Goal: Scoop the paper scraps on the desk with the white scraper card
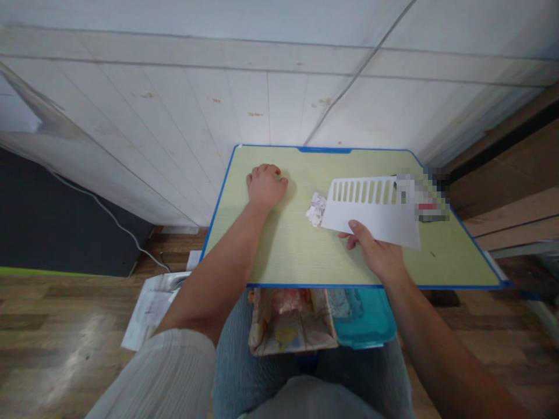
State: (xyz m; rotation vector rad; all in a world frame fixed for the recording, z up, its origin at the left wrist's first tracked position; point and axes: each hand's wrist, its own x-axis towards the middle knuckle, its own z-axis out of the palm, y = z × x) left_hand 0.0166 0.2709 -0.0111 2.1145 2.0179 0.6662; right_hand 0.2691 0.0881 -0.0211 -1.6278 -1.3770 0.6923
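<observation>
My right hand (pixel 375 250) pinches the lower edge of a flat white sheet with a row of cut-out slots (pixel 371 212), thumb on top and fingers underneath. The sheet is over the right half of a pale yellow-green tabletop (pixel 297 256) with a blue rim. A small heap of white paper scraps (pixel 317 209) lies against the sheet's left end. Over the table's left half, my left hand (pixel 266 187) rests palm down with its fingers curled in; nothing shows in it. Behind the sheet's right end is a pixelated item (pixel 425 198).
On my lap under the table's front edge are an open box (pixel 294 349) with stained contents and a turquoise plastic container (pixel 367 334). A white paneled wall (pixel 244 99) with a cable stands behind the table. A white packet (pixel 151 308) lies on the wooden floor.
</observation>
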